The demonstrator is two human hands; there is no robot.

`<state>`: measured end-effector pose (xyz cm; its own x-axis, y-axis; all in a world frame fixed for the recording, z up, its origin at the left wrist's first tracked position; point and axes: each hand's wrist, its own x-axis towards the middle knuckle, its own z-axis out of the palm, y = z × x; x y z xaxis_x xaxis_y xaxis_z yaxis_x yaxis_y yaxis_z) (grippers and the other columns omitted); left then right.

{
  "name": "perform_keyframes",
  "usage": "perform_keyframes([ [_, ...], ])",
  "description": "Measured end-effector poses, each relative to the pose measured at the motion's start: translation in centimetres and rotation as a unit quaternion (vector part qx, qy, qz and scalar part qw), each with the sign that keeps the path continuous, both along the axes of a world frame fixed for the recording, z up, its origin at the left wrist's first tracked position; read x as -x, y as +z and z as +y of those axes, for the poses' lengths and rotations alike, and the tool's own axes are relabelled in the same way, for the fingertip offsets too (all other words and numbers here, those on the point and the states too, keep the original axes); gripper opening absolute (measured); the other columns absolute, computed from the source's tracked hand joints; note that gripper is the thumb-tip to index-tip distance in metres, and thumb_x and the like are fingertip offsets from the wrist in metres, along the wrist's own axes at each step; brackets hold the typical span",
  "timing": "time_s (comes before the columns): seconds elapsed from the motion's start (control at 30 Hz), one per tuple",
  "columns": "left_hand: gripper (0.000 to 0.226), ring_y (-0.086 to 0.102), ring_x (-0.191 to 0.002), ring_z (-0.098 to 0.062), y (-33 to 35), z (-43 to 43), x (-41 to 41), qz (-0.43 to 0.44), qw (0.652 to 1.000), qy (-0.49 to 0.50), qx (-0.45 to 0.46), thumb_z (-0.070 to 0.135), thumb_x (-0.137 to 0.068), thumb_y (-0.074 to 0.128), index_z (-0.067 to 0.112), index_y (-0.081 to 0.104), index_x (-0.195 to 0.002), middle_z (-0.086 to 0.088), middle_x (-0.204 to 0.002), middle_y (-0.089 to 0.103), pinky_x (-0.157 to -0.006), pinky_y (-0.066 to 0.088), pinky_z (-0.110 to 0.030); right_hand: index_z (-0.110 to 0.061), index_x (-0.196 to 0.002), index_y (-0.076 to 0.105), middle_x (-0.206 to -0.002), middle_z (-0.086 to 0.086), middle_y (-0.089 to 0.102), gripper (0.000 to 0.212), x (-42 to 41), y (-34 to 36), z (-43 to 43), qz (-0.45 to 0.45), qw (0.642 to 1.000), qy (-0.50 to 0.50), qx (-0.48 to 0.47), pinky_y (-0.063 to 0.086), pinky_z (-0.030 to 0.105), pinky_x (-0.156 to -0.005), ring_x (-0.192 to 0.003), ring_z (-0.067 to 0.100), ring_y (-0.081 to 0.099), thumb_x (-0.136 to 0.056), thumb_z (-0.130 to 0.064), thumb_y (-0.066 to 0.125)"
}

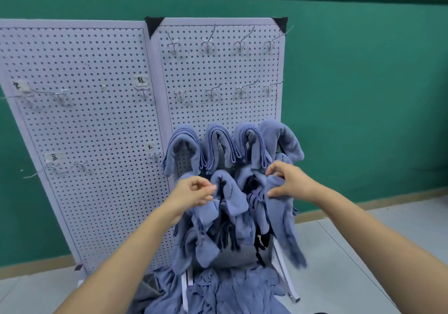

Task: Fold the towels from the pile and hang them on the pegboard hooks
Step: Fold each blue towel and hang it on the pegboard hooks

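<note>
Two white pegboard panels [101, 129] stand against the green wall. Several folded blue towels [218, 146] hang in a row on the right panel's hooks, with more blue towels [230, 199] draped on a lower row. My left hand [191, 192] pinches the edge of a lower towel at its left. My right hand [288, 180] grips the top of the rightmost lower towel [281, 207], which hangs down long. A pile of blue towels [218, 289] lies on the floor at the board's foot.
Bare metal hooks [240, 44] line the upper two rows of the right panel, and a few hooks [58, 94] with paper labels sit on the left panel. Pale tiled floor [363, 253] spreads to the right of the board.
</note>
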<state>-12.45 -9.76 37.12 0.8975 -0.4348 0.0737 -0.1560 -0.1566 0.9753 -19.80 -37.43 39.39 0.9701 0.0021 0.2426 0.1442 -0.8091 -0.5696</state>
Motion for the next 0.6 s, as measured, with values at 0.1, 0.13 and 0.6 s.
perform_keyframes([
  [0.1, 0.03, 0.064, -0.098, -0.01, -1.1, -4.0, 1.3, -0.032, 0.996, -0.06, -0.055, 0.02, -0.084, 0.071, 0.013, 0.062, -0.113, -0.002, -0.108, 0.067, -0.086, 0.054, -0.025, -0.016, -0.093, 0.061, -0.089, -0.003, 0.062, 0.035, -0.8, 1.3, 0.7, -0.012, 0.995, 0.034, 0.096, 0.039, 0.015, -0.067, -0.085, 0.014, 0.056, -0.068, -0.018, 0.084],
  [0.13, 0.037, 0.061, -0.104, -0.006, -1.4, -5.3, 1.8, -0.045, 0.994, -0.08, -0.06, 0.022, -0.084, 0.072, 0.017, 0.06, -0.118, 0.003, -0.115, 0.064, -0.089, 0.052, -0.024, -0.013, -0.093, 0.065, -0.087, -0.001, 0.065, 0.032, -0.9, 2.0, 0.9, -0.021, 0.992, 0.042, 0.114, 0.04, 0.019, -0.067, -0.083, 0.016, 0.057, -0.068, -0.018, 0.084],
  [0.6, 0.024, 0.069, -0.094, -0.015, -3.8, -7.5, 3.2, 0.004, 0.992, -0.122, -0.006, 0.021, -0.084, 0.071, 0.013, 0.069, -0.107, 0.001, -0.101, 0.074, -0.08, 0.055, -0.025, -0.007, -0.084, 0.071, -0.074, 0.001, 0.067, 0.023, 0.1, 8.2, 2.3, -0.142, 0.987, 0.02, 0.072, 0.04, 0.019, -0.064, -0.064, 0.0, 0.051, -0.071, -0.022, 0.083],
])
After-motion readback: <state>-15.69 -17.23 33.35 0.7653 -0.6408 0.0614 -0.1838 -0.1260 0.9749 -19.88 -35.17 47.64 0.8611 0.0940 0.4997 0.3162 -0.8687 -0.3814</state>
